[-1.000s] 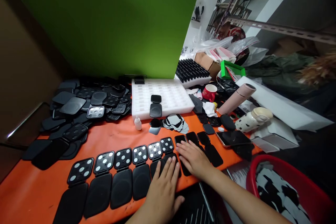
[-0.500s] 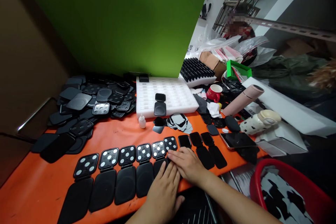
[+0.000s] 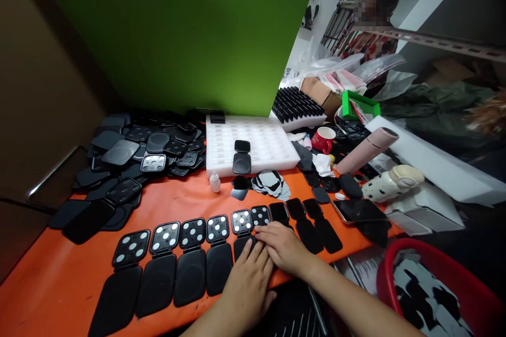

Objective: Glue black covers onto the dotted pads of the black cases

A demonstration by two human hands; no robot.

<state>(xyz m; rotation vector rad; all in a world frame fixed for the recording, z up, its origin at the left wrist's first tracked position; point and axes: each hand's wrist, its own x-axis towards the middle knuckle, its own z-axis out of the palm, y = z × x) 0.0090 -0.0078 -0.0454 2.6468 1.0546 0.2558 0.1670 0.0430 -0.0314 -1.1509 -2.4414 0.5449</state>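
A row of open hinged black cases lies along the front of the orange table; each has a small upper panel and a larger lower panel. My left hand (image 3: 247,276) lies flat, fingers extended, over the lower panels right of the row's middle. From the right, my right hand (image 3: 285,246) comes in with its fingers stretched across, touching my left fingertips. Under them, a lower panel (image 3: 242,246) is partly hidden. White round dots mark several upper panels, such as the dotted panel (image 3: 192,233); the plain upper panel (image 3: 279,212) at the right is without dots.
A pile of black cases (image 3: 120,152) sits at the left. Behind are a white foam tray (image 3: 290,155), a small dropper bottle (image 3: 215,183) and mirror-like pieces (image 3: 271,184). To the right stand a red mug (image 3: 322,145), a phone (image 3: 358,211) and a red tub (image 3: 385,274).
Both hands keep nearly the same place, with a slight shift of my left hand that bares more of the panel beneath. In the background a person has moved upward.
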